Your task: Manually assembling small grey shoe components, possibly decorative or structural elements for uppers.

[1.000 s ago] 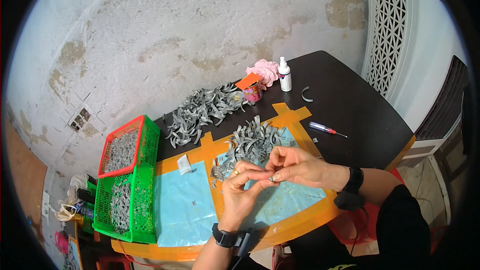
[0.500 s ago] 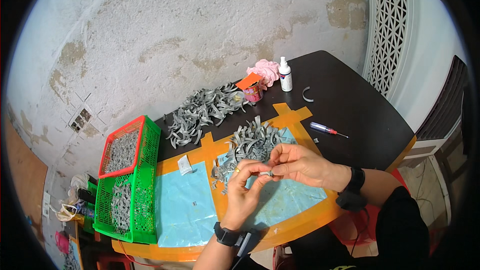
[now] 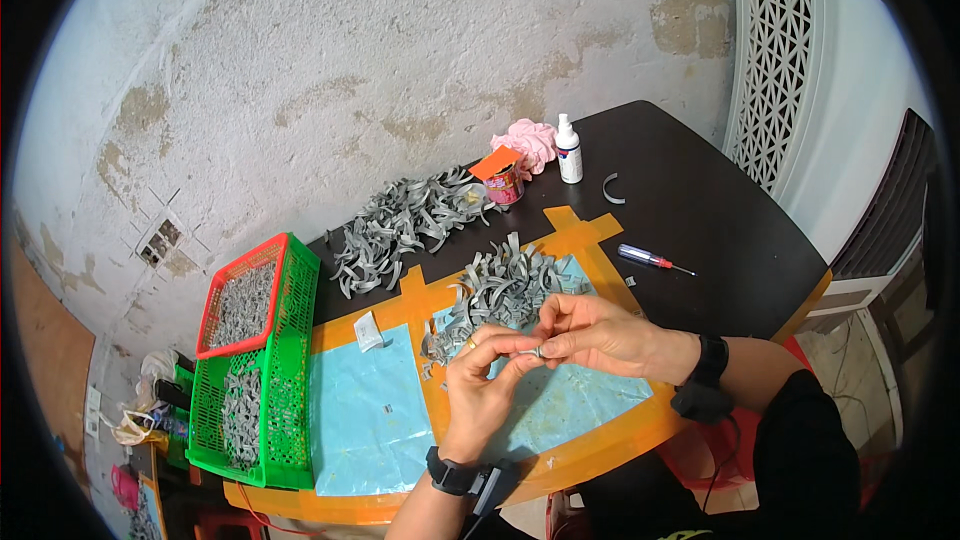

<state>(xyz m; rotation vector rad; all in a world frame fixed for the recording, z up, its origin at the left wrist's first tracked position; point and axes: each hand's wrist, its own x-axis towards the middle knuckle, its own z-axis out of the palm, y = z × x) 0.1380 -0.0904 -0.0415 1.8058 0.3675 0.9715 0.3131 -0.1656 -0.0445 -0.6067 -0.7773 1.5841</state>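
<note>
Both my hands meet over the front of the blue sheet (image 3: 590, 387). My left hand (image 3: 483, 380), with a ring on one finger, pinches a small grey piece (image 3: 537, 352) between thumb and fingertips. From the right, my right hand (image 3: 605, 338) grips the same piece with its thumb and forefinger. The fingers cover most of it, so its full shape is hidden. Just beyond the hands lies a heap of grey curved strips (image 3: 505, 280), with smaller grey bits at its left edge.
A larger pile of grey strips (image 3: 405, 230) lies against the wall. Green basket (image 3: 290, 420) and red basket (image 3: 270, 325) at left hold small grey pieces. A screwdriver (image 3: 645, 257), a spray bottle (image 3: 568, 150), a can (image 3: 505, 187) and pink cloth (image 3: 530, 143) occupy the dark table (image 3: 720, 200).
My fingers have shifted slightly around the small grey piece, which shows at a slightly different angle. Both hands keep their pinch in nearly the same place.
</note>
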